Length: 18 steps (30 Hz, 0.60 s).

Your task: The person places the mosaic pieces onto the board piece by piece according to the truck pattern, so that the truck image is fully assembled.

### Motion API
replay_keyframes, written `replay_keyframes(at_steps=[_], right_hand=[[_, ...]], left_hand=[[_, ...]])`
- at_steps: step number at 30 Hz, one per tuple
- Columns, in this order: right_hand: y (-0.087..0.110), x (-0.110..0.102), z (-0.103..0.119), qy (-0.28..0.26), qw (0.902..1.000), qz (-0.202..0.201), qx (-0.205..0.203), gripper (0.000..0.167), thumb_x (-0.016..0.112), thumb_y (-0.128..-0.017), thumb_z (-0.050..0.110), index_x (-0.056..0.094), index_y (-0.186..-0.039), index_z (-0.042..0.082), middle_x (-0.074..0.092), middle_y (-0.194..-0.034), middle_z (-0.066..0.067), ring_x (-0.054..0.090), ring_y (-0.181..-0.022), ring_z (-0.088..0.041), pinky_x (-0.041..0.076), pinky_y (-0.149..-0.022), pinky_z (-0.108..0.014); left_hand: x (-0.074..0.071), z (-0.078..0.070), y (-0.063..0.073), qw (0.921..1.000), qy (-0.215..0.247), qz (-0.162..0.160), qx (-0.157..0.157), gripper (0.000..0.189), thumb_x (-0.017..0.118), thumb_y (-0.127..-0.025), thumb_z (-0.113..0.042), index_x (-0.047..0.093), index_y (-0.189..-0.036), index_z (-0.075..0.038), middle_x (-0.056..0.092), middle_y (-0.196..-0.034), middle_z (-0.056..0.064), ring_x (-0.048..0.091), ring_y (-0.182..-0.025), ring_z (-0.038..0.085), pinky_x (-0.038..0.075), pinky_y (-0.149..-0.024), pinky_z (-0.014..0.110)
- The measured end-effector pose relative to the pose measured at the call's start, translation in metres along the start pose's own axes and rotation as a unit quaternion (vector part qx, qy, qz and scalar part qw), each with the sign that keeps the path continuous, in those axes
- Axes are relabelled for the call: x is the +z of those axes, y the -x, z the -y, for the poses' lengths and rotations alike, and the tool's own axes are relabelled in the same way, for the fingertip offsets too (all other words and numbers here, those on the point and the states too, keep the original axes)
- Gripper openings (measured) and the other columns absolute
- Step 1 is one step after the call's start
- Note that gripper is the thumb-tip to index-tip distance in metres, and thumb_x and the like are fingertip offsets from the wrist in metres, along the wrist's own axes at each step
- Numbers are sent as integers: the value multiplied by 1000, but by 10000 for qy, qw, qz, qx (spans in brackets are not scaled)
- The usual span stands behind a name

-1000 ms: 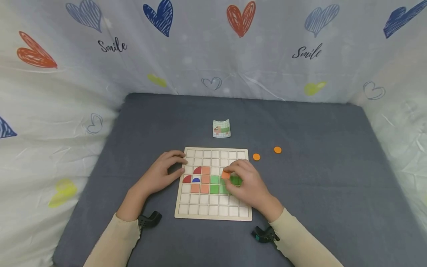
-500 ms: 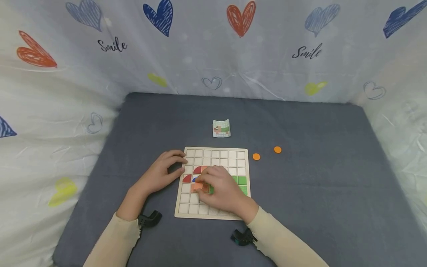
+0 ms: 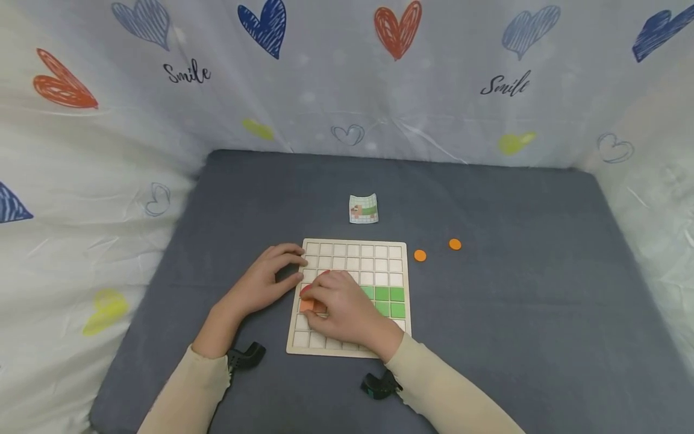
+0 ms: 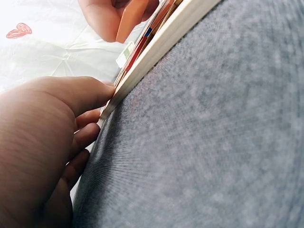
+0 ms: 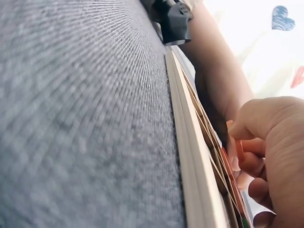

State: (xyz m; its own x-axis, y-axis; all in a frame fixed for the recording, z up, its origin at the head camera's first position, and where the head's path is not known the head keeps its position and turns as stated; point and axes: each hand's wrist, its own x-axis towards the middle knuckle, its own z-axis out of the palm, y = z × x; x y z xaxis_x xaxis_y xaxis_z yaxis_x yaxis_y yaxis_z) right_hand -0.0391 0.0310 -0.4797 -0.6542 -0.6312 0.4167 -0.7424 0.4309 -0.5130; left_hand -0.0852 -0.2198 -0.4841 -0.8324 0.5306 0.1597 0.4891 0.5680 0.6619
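A wooden grid board (image 3: 376,247) lies flat on the cloth. My right hand (image 3: 347,310) hovers over its left part, pinching an orange square tile (image 3: 307,305) between thumb and fingers. In the left wrist view that tile (image 4: 131,19) is held tilted above the board. Green tiles (image 3: 382,294) fill several cells at the right, while red quarter-circle pieces and other tiles are mostly covered by the right hand. At the board's left edge, my left hand (image 3: 265,277) rests its thumb and fingertips against the rim, fingers loosely bent.
Two orange discs (image 3: 420,255) lie on the dark grey cloth (image 3: 515,289) to the right of the board. Behind the board sits a small picture card (image 3: 363,209) with a gridded design. A white curtain printed with hearts (image 3: 398,30) surrounds the table.
My right hand has carried the orange tile leftward across the board, from beside the green tiles to the leftmost column. The left hand stays at the board's edge.
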Motion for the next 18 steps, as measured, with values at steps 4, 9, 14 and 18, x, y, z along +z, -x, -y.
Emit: replay_keyframes(at_steps=[4, 9, 14, 18], right_hand=[[0, 3, -1, 117, 9999, 63, -6, 17, 81, -94, 18, 82, -111, 16, 69, -104, 8, 58, -93, -10, 50, -92, -34], [0, 3, 0, 312, 9993, 190, -12, 16, 81, -96, 19, 83, -111, 16, 70, -105, 7, 59, -93, -11, 50, -92, -35], [0, 2, 0, 454, 9987, 216, -31, 15, 82, -96, 21, 82, -111, 18, 70, -105, 8, 59, -94, -12, 49, -91, -35], [0, 3, -1, 501, 9985, 186, -108, 15, 82, -96, 21, 82, -111, 19, 70, -105, 8, 60, -94, -12, 50, -91, -35]], left_hand=[[1, 2, 0, 10000, -50, 9, 29, 26, 79, -105, -20, 76, -130, -17, 61, -149, 6, 53, -141, 33, 44, -117, 60], [2, 2, -1, 10000, -56, 5, 12, 26, 79, -105, -21, 76, -130, -17, 61, -149, 5, 53, -141, 32, 44, -118, 59], [2, 0, -1, 10000, -61, 52, -35, 26, 78, -105, -21, 76, -131, -17, 61, -149, 5, 52, -142, 31, 44, -118, 58], [1, -1, -1, 10000, -38, 39, -50, 25, 79, -105, -19, 76, -130, -16, 62, -149, 6, 53, -141, 32, 44, -118, 59]])
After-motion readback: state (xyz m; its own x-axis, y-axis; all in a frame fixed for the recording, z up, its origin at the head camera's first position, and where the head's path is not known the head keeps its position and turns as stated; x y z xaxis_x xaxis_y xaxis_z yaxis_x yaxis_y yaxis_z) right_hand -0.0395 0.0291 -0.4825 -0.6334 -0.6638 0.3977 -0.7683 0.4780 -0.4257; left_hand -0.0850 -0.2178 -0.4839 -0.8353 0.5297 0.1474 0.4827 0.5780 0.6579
